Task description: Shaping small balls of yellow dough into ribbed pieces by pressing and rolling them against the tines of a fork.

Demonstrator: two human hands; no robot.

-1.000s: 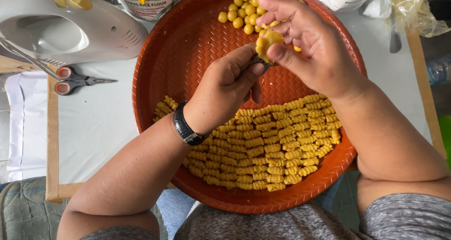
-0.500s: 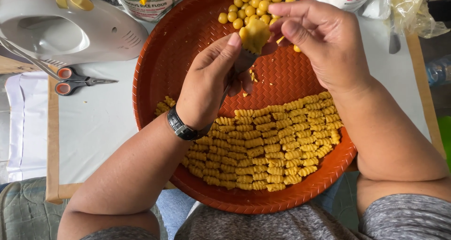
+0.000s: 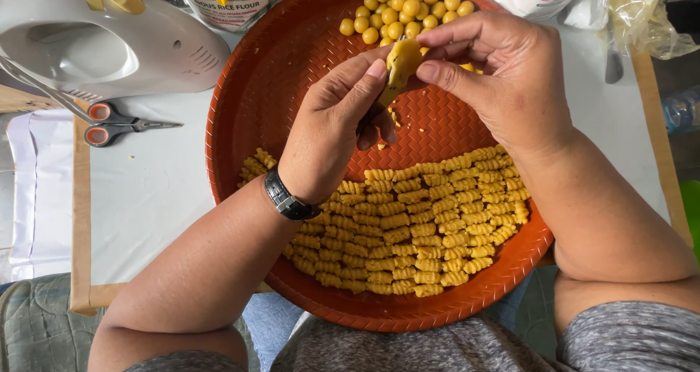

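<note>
Over a round orange-brown woven tray point(image 3: 255, 102), both my hands pinch one flattened piece of yellow dough point(image 3: 402, 62). My left hand point(image 3: 332, 131), with a black watch on its wrist, presses the dough with thumb and forefinger from the left. From the right, my right hand point(image 3: 503, 73) grips the same piece. A small dark tool seems to sit under the dough in the left fingers, mostly hidden. Small yellow dough balls point(image 3: 397, 11) lie heaped at the tray's far edge. Several rows of ridged, rolled dough pieces point(image 3: 408, 226) fill the near half.
A white hand mixer point(image 3: 102, 44) lies at the far left, with orange-handled scissors point(image 3: 120, 128) beside it on the white table cover. Flour bags point(image 3: 226, 0) and a plastic bag point(image 3: 645, 15) stand behind the tray. Crumbs dot the tray's middle.
The dough piece has been flattened and lifted between both hands. My left hand moved up and right from the rolled rows toward the dough balls.
</note>
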